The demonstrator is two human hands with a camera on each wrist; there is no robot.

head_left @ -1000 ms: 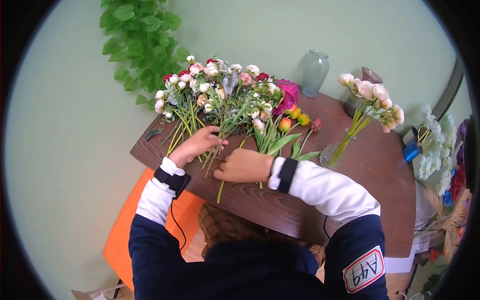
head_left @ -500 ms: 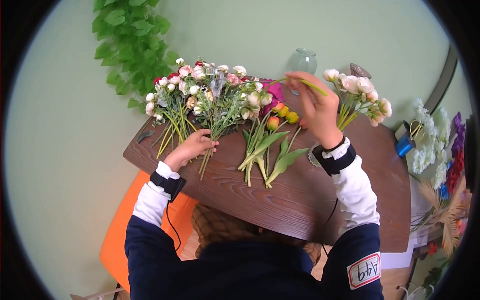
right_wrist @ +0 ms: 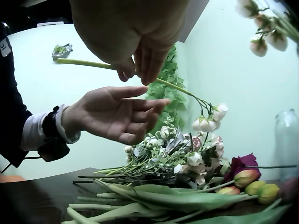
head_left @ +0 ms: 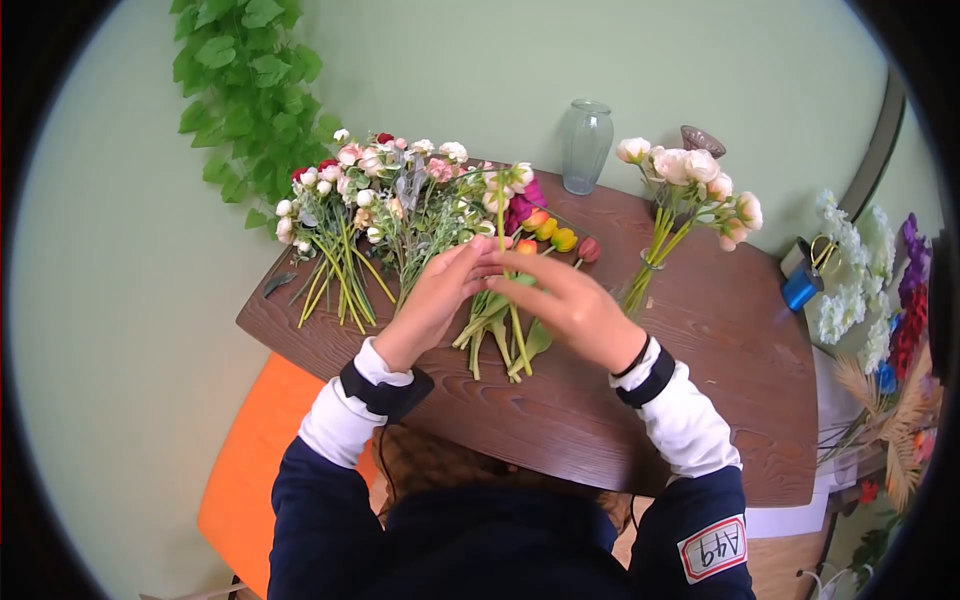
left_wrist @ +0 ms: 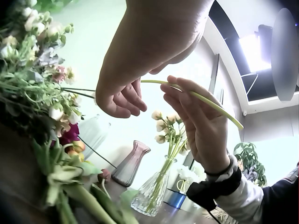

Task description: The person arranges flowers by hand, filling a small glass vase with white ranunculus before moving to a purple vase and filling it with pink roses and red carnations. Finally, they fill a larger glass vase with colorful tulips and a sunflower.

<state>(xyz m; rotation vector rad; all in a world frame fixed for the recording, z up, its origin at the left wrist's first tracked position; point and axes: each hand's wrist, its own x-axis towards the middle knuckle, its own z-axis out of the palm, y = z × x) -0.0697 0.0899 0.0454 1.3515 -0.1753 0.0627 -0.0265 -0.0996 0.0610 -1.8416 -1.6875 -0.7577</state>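
Note:
In my right hand (head_left: 580,308) (right_wrist: 133,35), fingers and thumb pinch a long green stem (right_wrist: 86,63) (left_wrist: 212,103), held above the table. White blooms (right_wrist: 205,122) hang from its far end in the right wrist view. Close beside it, my left hand (head_left: 432,302) has its palm up and fingers loosely spread in the right wrist view (right_wrist: 112,114), just below the stem and holding nothing. Beneath the hands lie tulips (head_left: 562,240) with thick leaves (right_wrist: 187,198). Left of them rests a heap of pink, white and red flowers (head_left: 372,163) with bundled stems.
A clear glass vase (head_left: 587,148) stands at the table's back. To the right, pale pink flowers (head_left: 686,168) stand in a glass vase (left_wrist: 152,191), near a blue spool (head_left: 801,288). Green vines (head_left: 240,90) hang at the left; an orange seat (head_left: 260,450) is below.
My left hand has let go of the bundled stems and moved right and up. My right hand first rose from the table with a stem, then came back left beside my left hand.

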